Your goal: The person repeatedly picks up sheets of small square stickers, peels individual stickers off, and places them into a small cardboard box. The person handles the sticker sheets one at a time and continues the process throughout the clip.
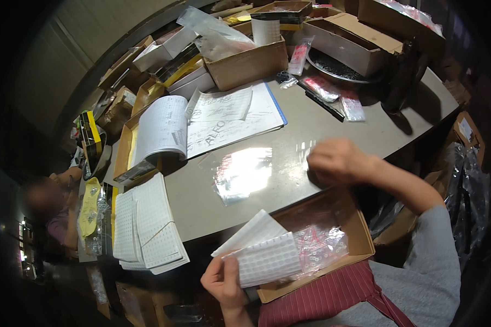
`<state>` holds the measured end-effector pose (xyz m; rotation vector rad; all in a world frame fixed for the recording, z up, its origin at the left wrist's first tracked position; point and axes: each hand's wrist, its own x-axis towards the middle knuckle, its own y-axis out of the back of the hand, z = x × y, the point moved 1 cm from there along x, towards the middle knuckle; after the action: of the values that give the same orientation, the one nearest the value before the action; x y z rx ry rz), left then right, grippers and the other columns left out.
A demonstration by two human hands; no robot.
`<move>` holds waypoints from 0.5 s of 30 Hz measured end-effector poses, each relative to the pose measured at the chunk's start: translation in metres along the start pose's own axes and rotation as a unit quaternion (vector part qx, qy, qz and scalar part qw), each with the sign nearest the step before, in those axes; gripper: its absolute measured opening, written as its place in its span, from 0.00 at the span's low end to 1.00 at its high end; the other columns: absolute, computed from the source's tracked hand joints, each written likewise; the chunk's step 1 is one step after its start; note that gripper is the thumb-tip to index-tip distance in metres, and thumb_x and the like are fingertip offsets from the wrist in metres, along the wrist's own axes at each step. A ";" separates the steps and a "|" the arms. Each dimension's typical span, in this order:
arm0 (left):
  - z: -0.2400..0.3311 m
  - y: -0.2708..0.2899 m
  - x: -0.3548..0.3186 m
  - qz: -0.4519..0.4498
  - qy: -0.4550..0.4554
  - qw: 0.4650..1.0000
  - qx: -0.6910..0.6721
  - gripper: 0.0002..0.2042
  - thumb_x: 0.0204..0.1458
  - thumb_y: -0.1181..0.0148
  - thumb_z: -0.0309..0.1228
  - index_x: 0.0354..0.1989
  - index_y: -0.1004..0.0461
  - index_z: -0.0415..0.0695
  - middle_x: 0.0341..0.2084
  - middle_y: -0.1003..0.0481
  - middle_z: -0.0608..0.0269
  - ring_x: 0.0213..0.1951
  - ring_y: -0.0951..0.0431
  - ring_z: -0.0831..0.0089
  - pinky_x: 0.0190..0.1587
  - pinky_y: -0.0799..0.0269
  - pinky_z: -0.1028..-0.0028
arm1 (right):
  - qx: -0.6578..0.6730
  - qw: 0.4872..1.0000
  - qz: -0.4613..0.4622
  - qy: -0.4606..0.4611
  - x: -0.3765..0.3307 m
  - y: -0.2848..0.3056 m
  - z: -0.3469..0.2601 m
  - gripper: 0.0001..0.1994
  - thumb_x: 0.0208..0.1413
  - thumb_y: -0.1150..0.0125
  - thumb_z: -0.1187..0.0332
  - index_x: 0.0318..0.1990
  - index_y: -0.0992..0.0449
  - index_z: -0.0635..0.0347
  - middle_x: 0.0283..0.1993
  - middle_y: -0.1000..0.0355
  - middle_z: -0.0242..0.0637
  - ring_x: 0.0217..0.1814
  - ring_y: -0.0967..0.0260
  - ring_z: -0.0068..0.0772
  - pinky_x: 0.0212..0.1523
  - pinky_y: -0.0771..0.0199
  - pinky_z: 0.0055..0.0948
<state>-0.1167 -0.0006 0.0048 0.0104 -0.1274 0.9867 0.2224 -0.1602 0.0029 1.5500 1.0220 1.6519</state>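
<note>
My left hand (223,283) pinches a white sheet of round stickers (267,259) between thumb and fingers, low in the view. A second, folded white sheet (251,234) lies behind it. Beneath the sheets, an open cardboard box (363,229) sits at the table's near edge against my apron. Small clear bags with tiny ring-like parts (322,248) lie inside it. My right hand (338,162) is closed on the tabletop, its fingers curled under; whatever they hold is hidden. To its left, a shiny patch of clear plastic bags (243,174) reflects strong light.
A stack of sticker sheets (150,226) lies at the table's left edge. Behind stand an open notebook (161,128), a clipboard with papers (234,117) and several cardboard boxes (245,65). A round tray of dark small parts (338,68) is far right. Another person (63,226) sits at left.
</note>
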 end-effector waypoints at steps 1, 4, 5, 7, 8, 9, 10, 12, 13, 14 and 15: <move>-0.002 -0.001 0.001 -0.005 -0.004 1.000 -0.003 0.12 0.60 0.39 0.30 0.38 0.20 0.29 0.27 0.24 0.67 0.29 0.31 0.84 0.33 0.41 0.82 | 0.038 0.998 -0.011 0.046 -0.013 0.007 -0.018 0.13 0.43 0.31 0.65 0.36 0.25 0.56 0.39 0.27 0.38 0.39 0.26 0.43 0.38 0.22 0.38; -0.002 0.001 0.002 -0.014 -0.009 1.000 -0.004 0.11 0.59 0.39 0.28 0.38 0.20 0.29 0.25 0.25 0.69 0.26 0.35 0.86 0.30 0.47 0.82 | 0.233 0.968 -0.009 0.092 -0.018 0.032 -0.065 0.10 0.49 0.30 0.67 0.37 0.20 0.59 0.43 0.21 0.43 0.43 0.21 0.42 0.43 0.19 0.34; -0.002 -0.003 0.004 -0.035 -0.015 0.999 0.006 0.11 0.58 0.39 0.29 0.37 0.19 0.29 0.25 0.25 0.69 0.26 0.35 0.85 0.30 0.47 0.82 | 0.297 0.952 -0.007 0.074 -0.017 0.043 -0.075 0.08 0.51 0.29 0.67 0.37 0.18 0.60 0.42 0.19 0.44 0.42 0.20 0.41 0.43 0.19 0.34; 0.000 -0.010 0.008 -0.075 -0.031 0.996 0.032 0.11 0.58 0.39 0.29 0.37 0.19 0.29 0.25 0.25 0.69 0.26 0.35 0.85 0.30 0.47 0.82 | 0.300 0.952 0.043 0.030 -0.013 0.051 -0.073 0.07 0.55 0.30 0.68 0.35 0.17 0.62 0.39 0.18 0.44 0.39 0.20 0.40 0.41 0.19 0.33; 0.000 -0.012 0.009 -0.095 -0.043 0.994 0.045 0.11 0.58 0.38 0.29 0.37 0.18 0.30 0.26 0.24 0.68 0.27 0.33 0.84 0.31 0.43 0.82 | 0.334 0.941 0.046 -0.023 -0.012 0.053 -0.069 0.07 0.56 0.31 0.70 0.36 0.17 0.65 0.39 0.19 0.42 0.41 0.19 0.38 0.42 0.19 0.31; 0.005 -0.014 0.007 -0.119 -0.065 0.989 0.058 0.08 0.58 0.37 0.25 0.38 0.17 0.31 0.30 0.18 0.58 0.32 0.22 0.76 0.38 0.29 0.78 | 0.367 0.921 0.036 -0.127 -0.010 0.054 -0.069 0.10 0.59 0.32 0.68 0.42 0.19 0.66 0.42 0.20 0.42 0.43 0.19 0.36 0.43 0.18 0.31; 0.008 -0.017 0.006 -0.130 -0.090 0.985 0.066 0.08 0.58 0.36 0.25 0.39 0.16 0.32 0.31 0.17 0.56 0.33 0.21 0.75 0.38 0.28 0.77 | 0.389 0.906 0.035 -0.165 0.002 0.055 -0.069 0.13 0.60 0.33 0.65 0.45 0.21 0.65 0.44 0.20 0.43 0.44 0.20 0.36 0.44 0.18 0.31; 0.013 -0.021 0.005 -0.150 -0.121 0.978 0.077 0.08 0.58 0.37 0.25 0.41 0.16 0.34 0.33 0.17 0.54 0.34 0.19 0.73 0.39 0.26 0.76 | 0.429 0.885 0.011 -0.181 0.020 0.044 -0.070 0.21 0.61 0.33 0.57 0.53 0.24 0.63 0.50 0.23 0.46 0.47 0.20 0.36 0.45 0.18 0.32; 0.014 -0.022 0.003 -0.158 -0.125 0.976 0.078 0.08 0.58 0.37 0.24 0.41 0.15 0.34 0.33 0.17 0.53 0.34 0.19 0.72 0.39 0.26 0.76 | 0.485 0.845 -0.055 -0.217 0.028 0.046 -0.077 0.23 0.59 0.31 0.54 0.52 0.24 0.63 0.45 0.21 0.45 0.44 0.20 0.34 0.43 0.19 0.32; 0.016 -0.022 0.002 -0.166 -0.128 0.975 0.080 0.08 0.58 0.37 0.24 0.42 0.15 0.35 0.34 0.17 0.52 0.35 0.18 0.71 0.39 0.26 0.76 | 0.496 0.829 -0.113 -0.231 0.029 0.041 -0.080 0.23 0.58 0.31 0.53 0.51 0.24 0.63 0.41 0.21 0.43 0.42 0.20 0.34 0.41 0.20 0.31; 0.018 -0.023 0.002 -0.163 -0.123 0.975 0.084 0.08 0.58 0.37 0.23 0.42 0.15 0.35 0.34 0.17 0.52 0.35 0.18 0.71 0.39 0.26 0.76 | 0.504 0.811 -0.172 -0.244 0.030 0.034 -0.083 0.22 0.58 0.31 0.53 0.50 0.23 0.63 0.38 0.20 0.41 0.40 0.20 0.33 0.39 0.21 0.30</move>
<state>-0.0984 -0.0131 0.0244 0.2999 -0.2605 0.6622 0.1393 -0.1598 0.0468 2.0708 1.8653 0.3273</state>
